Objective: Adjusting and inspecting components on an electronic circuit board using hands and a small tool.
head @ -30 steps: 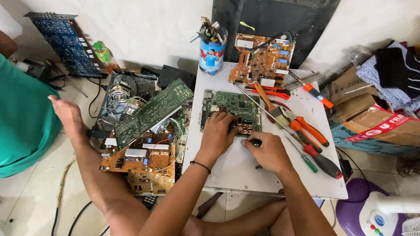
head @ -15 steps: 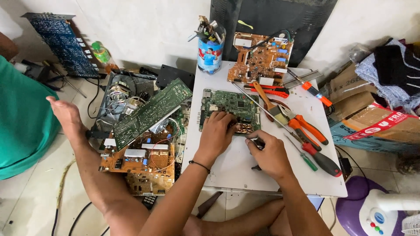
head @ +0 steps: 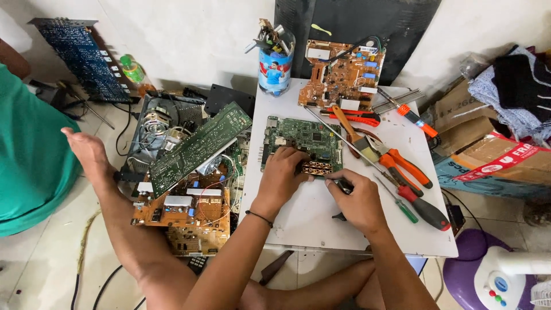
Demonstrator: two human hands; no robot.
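The green circuit board (head: 302,140) is lying flat on the white table (head: 321,221), near its middle, and we are bending over it with both forearms reaching in from below. Our left hand (head: 282,172) is resting palm down on the board's near edge, fingers curled and pressing on it just left of a block of gold-coloured round connectors (head: 316,167). Our right hand (head: 357,198) is sitting just right of that block, closed around a small black tool (head: 344,186), thumb and forefinger pinching it; what kind of tool it is, we cannot tell. A thin dark band is circling the left wrist.

Beyond the green board, at the table's far edge, one brown circuit board (head: 341,72) is leaning, studded with blocky parts, and to its left one blue cylindrical can (head: 275,62) is standing stuffed with odds and ends. Right of the green board we are counting one wooden-handled paintbrush (head: 351,132), one pair of orange-handled pliers (head: 403,166), one red-and-black-handled screwdriver (head: 426,208) and one thin green-handled one (head: 402,206).

Left of the table, a long green board (head: 198,148) is lying slantwise over a heap of brown boards (head: 183,209) and wires on the floor.
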